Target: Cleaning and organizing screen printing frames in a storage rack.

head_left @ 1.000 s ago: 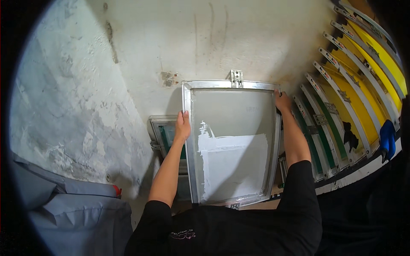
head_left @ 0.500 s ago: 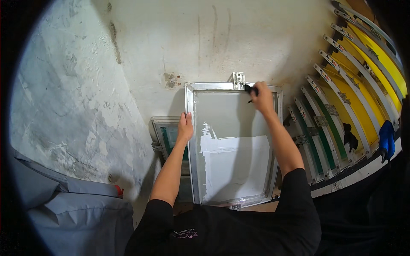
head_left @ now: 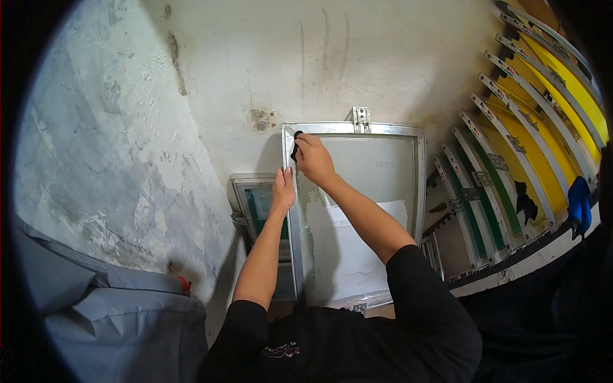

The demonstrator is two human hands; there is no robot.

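A metal-framed printing screen (head_left: 418, 185) leans upright against the pale wall, with grey mesh and a white patch over its lower half. My left hand (head_left: 283, 190) grips the frame's left bar about a third of the way down. My right hand (head_left: 313, 157) is at the frame's upper left corner, closed on a small dark object (head_left: 297, 147) pressed against the mesh; I cannot tell what the object is. A metal bracket (head_left: 361, 117) sits on the top bar.
A smaller green-meshed screen (head_left: 255, 204) stands behind, to the left. Several yellow and green screens (head_left: 511, 159) lean in a row on the right, with a blue cloth (head_left: 579, 203) hung there. A grey covered shape (head_left: 108, 313) fills the lower left.
My right hand has moved from the frame's right edge across the top to the upper left corner, carrying the dark object. My left hand has stayed on the left bar.
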